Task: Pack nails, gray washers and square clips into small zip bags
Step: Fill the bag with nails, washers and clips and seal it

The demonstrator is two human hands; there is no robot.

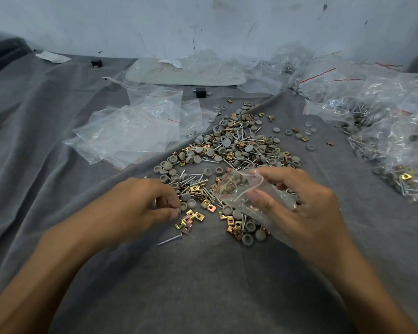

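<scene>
A heap of nails, gray washers and gold square clips (pixel 237 150) is spread over the gray cloth (pixel 203 280) in front of me. My right hand (pixel 304 210) grips a small clear zip bag (pixel 239 189), mouth facing left, with a few washers and clips inside. My left hand (pixel 140 208) rests at the heap's near left edge, thumb and fingertips pinching a gray washer (pixel 177 209). A single nail (pixel 169 239) lies just below that hand, beside a few gold square clips (pixel 188 219).
Empty zip bags (pixel 130 131) lie in a loose pile at the left. Filled bags (pixel 384 131) are heaped at the right. A white board (pixel 186 73) under plastic sits at the back by the wall. Two small black blocks (pixel 200 92) stand on the cloth.
</scene>
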